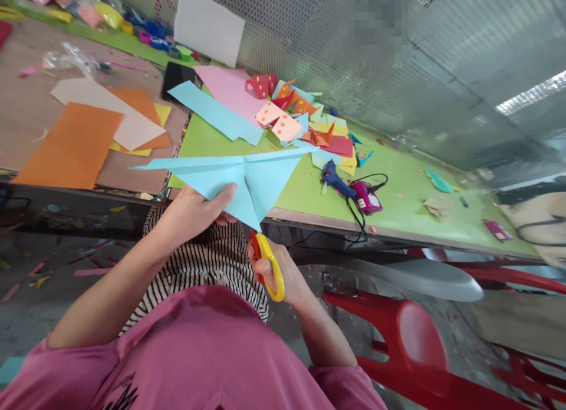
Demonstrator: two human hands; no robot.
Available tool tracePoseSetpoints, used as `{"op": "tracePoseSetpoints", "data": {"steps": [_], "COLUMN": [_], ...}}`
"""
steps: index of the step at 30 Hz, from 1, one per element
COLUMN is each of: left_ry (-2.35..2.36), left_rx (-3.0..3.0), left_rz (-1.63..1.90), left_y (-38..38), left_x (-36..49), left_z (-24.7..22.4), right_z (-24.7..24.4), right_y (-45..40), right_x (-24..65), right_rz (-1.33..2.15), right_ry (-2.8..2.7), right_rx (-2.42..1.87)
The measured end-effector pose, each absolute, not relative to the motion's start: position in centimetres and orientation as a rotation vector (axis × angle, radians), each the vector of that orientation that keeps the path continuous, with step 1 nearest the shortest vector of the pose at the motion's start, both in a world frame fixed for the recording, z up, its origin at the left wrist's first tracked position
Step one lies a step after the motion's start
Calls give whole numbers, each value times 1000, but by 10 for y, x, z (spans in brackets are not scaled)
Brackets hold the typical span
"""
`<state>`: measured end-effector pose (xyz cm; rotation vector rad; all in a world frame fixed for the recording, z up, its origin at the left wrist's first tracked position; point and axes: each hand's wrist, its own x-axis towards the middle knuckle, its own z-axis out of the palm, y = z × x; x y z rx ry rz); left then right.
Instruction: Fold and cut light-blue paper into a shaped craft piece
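A folded sheet of light blue paper point(225, 177) spreads like two wings above the table's front edge. My left hand point(201, 212) is closed on its lower left part, thumb on top. Just below the paper's lower point, my right hand point(276, 268) grips a pair of scissors point(273, 268) with yellow and red handles. The scissor blades are mostly hidden, so I cannot tell whether they touch the paper. Behind the paper lie a light blue strip point(212, 112), a pink sheet point(232, 89) and several folded paper pieces with dots point(280, 121).
A blue glue gun point(336, 177) and a purple box with a black cable point(367, 198) lie on the green tabletop point(407, 198). Orange paper point(71, 145) and a black phone point(177, 79) are at left. A red chair point(411, 333) stands right of me.
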<state>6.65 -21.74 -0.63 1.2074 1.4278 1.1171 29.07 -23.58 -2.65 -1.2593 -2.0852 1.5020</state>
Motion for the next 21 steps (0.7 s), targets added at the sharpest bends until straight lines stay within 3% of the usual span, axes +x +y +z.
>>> {"op": "tracePoseSetpoints", "data": {"steps": [21], "left_ry": [1380], "left_rx": [1212], "left_rz": [1084], "left_y": [-222], "left_x": [73], "left_z": [-7], "right_z": [-30], "right_y": [-234], "right_x": [292], "right_rz": [1473], "right_ry": [-2044], "right_rx": [-1219]}}
